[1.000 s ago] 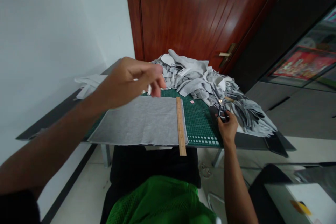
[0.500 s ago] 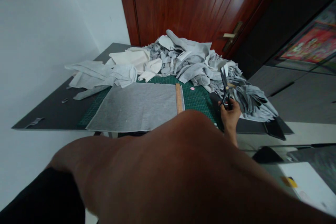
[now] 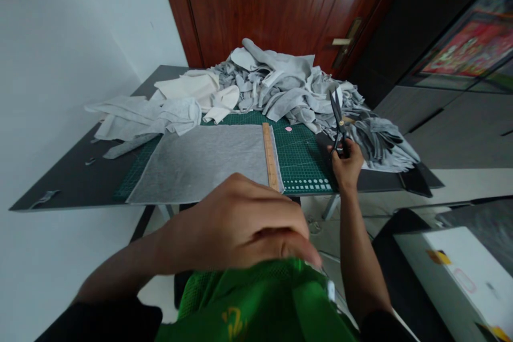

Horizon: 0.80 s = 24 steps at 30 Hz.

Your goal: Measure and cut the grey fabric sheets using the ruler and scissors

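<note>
My right hand (image 3: 348, 163) grips a pair of black scissors (image 3: 339, 120) by the handles, their slightly parted blades pointing up and away over the table's right side. Close to the camera, my left hand (image 3: 244, 224) is closed, fingers curled and thumb pressed in, in front of a green garment (image 3: 256, 299). Whatever it may hold is hidden. Beyond it, a flat grey cloth (image 3: 200, 157) lies on the green cutting mat (image 3: 298, 155). A wooden ruler (image 3: 270, 156) rests along the cloth's right edge.
A large heap of grey fabric pieces (image 3: 280, 85) covers the back of the dark table (image 3: 80, 176). Cream cloth (image 3: 192, 88) lies at back left, and stacked grey strips (image 3: 385, 141) on the right. A white box (image 3: 468, 272) stands at lower right, near a wooden door (image 3: 272, 5).
My left arm, which filled the foreground, has dropped lower, so the hand, the green garment and the mat's front edge now show. My right hand still holds the scissors in about the same place.
</note>
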Motion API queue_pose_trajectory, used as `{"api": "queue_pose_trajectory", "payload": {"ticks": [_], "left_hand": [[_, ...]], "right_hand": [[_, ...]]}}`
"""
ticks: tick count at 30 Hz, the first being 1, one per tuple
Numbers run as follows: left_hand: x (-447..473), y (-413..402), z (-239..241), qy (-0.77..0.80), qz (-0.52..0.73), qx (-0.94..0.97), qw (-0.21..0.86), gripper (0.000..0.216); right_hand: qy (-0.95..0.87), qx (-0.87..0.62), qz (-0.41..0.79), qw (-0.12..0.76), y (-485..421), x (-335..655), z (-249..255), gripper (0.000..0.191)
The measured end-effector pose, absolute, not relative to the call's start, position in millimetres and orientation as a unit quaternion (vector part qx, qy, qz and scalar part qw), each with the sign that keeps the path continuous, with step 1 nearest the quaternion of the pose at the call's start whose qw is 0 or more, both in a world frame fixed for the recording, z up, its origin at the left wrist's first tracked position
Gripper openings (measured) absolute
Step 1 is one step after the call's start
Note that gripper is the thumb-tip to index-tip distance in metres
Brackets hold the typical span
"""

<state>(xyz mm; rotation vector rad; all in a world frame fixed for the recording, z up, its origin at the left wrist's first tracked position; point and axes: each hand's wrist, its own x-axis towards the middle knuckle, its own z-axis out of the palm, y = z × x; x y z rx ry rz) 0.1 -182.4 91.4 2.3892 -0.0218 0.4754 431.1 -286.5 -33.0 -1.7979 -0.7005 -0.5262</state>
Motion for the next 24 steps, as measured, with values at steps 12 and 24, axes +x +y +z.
{"api": "queue_pose_trajectory", "payload": {"ticks": [12,24], "left_hand": [[86.0,-163.6,-7.8,0.043,0.227,0.971,0.069,0.047],[106.6,-159.6,-38.1,0.009,0.286,0.958,0.006,0.024]], "right_hand": [[-0.261,-0.525,0.205,0.783,-325.7,353.7,19.3,0.04],[-0.278,-0.548,0.4,0.68,-407.8,276.4,-12.4,0.036]]}}
